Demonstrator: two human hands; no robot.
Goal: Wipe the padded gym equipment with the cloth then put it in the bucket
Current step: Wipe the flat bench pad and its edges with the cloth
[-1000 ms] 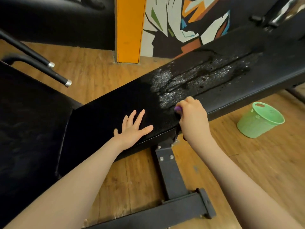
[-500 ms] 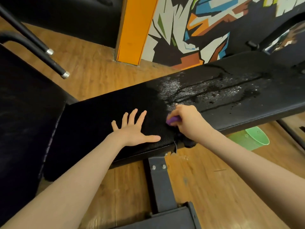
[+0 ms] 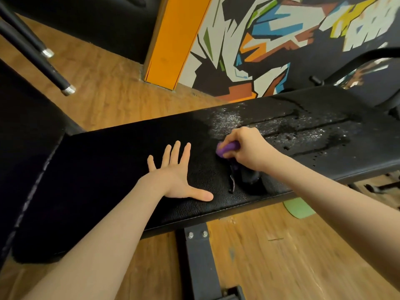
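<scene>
— Starting from the biggest thing, what was seen?

— A black padded bench [image 3: 121, 169] was laid across the view, over a wooden floor [image 3: 281, 256]. A wet, glistening patch [image 3: 303, 131] was spread over the bench's far right part.

— And the bucket?

— Only a green sliver of the bucket [image 3: 299, 210] was shown, on the floor below the bench's near edge, mostly hidden by the right forearm.

— The hands?

— The left hand [image 3: 177, 180] was pressed flat on the bench's dry middle, fingers straight and spread. The right hand [image 3: 249, 148] was curled round the purple cloth [image 3: 227, 148], which was held against the pad at the wet patch's left end.

— What could be spoiled from here?

— Streaks could be left if the cloth were kept bunched. The bracing palm could be slid off once the wet was dragged under it. The half-hidden bucket could be missed at the drop.
</scene>
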